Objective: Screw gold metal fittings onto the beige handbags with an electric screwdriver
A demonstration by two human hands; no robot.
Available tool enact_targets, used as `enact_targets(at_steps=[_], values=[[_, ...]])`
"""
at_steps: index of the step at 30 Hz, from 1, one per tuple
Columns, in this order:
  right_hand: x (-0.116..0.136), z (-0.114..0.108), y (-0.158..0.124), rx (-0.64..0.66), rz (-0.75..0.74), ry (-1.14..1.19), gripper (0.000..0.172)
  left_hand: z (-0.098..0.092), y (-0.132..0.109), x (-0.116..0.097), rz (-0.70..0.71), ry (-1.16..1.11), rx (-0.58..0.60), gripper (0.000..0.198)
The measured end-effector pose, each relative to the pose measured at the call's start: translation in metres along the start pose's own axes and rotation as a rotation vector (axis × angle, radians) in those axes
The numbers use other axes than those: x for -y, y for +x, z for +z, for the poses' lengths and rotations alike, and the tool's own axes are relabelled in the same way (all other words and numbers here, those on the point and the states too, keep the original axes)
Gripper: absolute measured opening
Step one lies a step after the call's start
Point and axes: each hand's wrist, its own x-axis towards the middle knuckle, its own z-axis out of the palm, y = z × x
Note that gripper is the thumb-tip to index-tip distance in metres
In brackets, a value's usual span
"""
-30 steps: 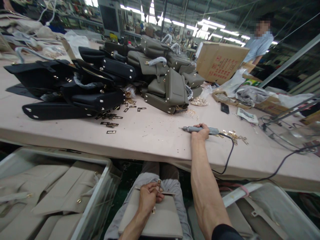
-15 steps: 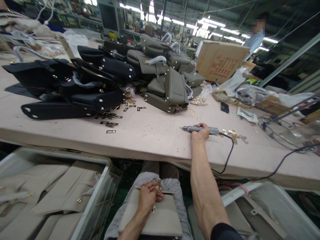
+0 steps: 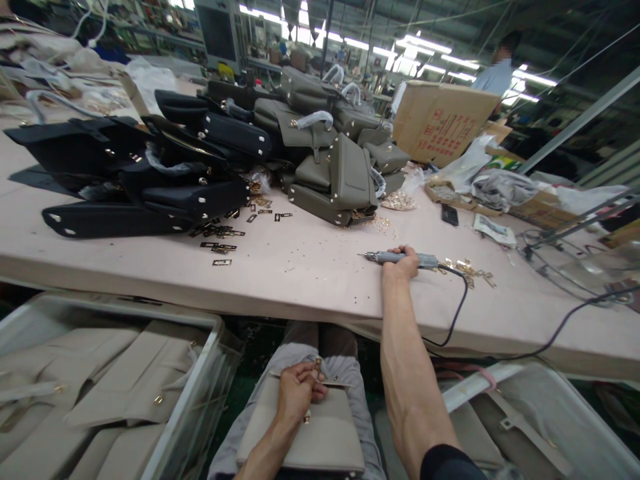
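On my lap lies a beige handbag (image 3: 327,433). My left hand (image 3: 299,390) is closed on the edge of its flap, where a small gold metal fitting (image 3: 317,365) stands up by the fingers. A second gold piece (image 3: 307,419) sits on the bag's front below the hand. Out over the table, my right hand (image 3: 401,263) wraps round a grey electric screwdriver (image 3: 425,261), its tip pointing left just above the tabletop. A black cord (image 3: 463,293) runs from its rear. Gold metal plates (image 3: 467,270) lie scattered to the right of the tool.
Black handbags (image 3: 200,173) and olive handbags (image 3: 345,173) are heaped across the table (image 3: 300,287). Dark metal plates (image 3: 220,248) and tiny screws lie before them. Bins of beige bags stand left (image 3: 215,327) and right (image 3: 575,400). A cardboard box (image 3: 445,123) and phone (image 3: 449,215) are farther back.
Both hands, the screwdriver and the bag on my lap hold almost still. In the background, a person behind the cardboard box has shifted to the left.
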Motion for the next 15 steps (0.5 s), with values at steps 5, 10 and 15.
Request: enact_targets(at_steps=[5, 10, 15], values=[[0.000, 0.000, 0.000, 0.006, -0.001, 0.000, 0.025, 0.000, 0.000, 0.000, -0.007, 0.002, -0.008, 0.041], [0.003, 0.000, -0.006, 0.039, 0.018, 0.012, 0.023, 0.000, 0.002, 0.001, -0.003, 0.008, -0.004, 0.033], [0.022, -0.006, -0.016, 0.145, 0.086, 0.017, 0.020, 0.001, 0.002, 0.002, 0.000, 0.007, 0.011, 0.031]])
